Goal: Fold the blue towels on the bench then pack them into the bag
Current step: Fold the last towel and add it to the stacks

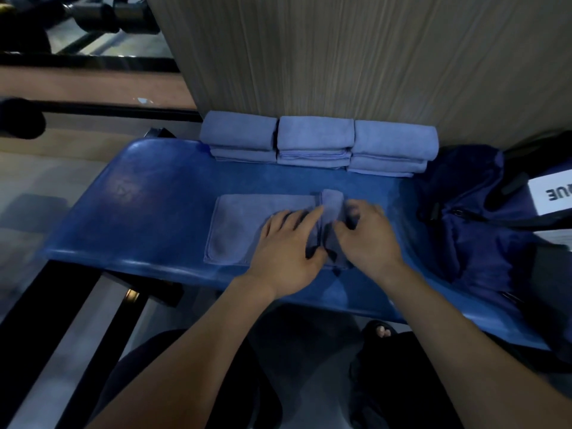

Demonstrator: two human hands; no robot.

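Note:
A blue towel (244, 224) lies flat on the blue bench (148, 209), its right end rolled or folded into a narrow band (332, 202). My left hand (288, 252) rests on the towel just left of that band, fingers stretched toward it. My right hand (365, 236) curls its fingers round the band from the right, slightly blurred. Several folded blue towels (315, 137) sit in three stacks at the bench's back edge against the wall. A dark blue bag (470, 212) lies on the bench's right end.
A wood-grain wall panel (340, 57) rises behind the bench. Black gym equipment bars (93, 109) run at the left. A white label (554, 193) shows beside the bag. My legs and a sandalled foot (382, 331) are below the bench's front edge.

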